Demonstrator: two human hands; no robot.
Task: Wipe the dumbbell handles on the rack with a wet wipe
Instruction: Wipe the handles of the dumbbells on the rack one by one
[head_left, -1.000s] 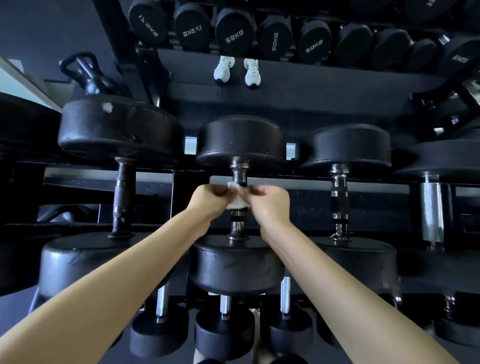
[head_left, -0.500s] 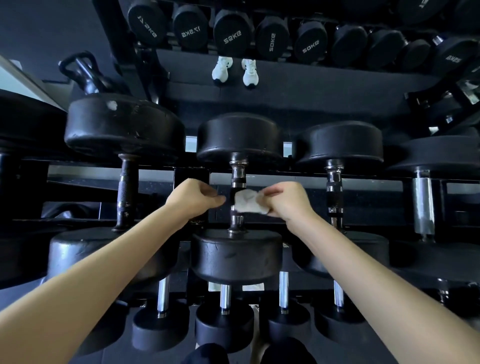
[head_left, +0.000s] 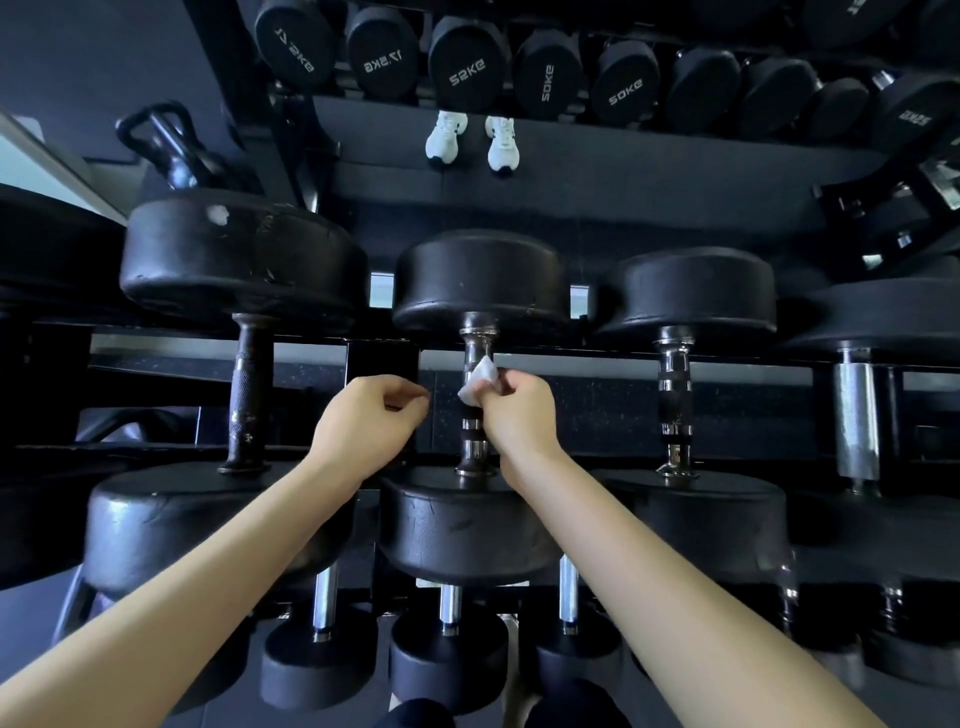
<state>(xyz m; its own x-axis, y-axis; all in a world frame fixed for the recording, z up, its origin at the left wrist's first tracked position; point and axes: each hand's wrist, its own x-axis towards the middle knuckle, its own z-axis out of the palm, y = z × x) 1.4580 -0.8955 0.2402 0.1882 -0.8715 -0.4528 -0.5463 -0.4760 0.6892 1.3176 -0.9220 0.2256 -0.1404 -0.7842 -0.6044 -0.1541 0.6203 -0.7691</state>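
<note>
At the centre of the frame, the right hand (head_left: 519, 410) pinches a crumpled white wet wipe (head_left: 479, 382) against the chrome handle (head_left: 475, 358) of the middle dumbbell (head_left: 480, 280) on the rack (head_left: 382, 358). The left hand (head_left: 369, 421) hovers just left of that handle, fingers curled, holding nothing and touching nothing. A dark-handled dumbbell (head_left: 251, 395) sits at left and a chrome one (head_left: 674, 395) at right. A pair of white sneakers (head_left: 470, 140) shows at the upper centre and a kettlebell (head_left: 171, 145) at the upper left.
</note>
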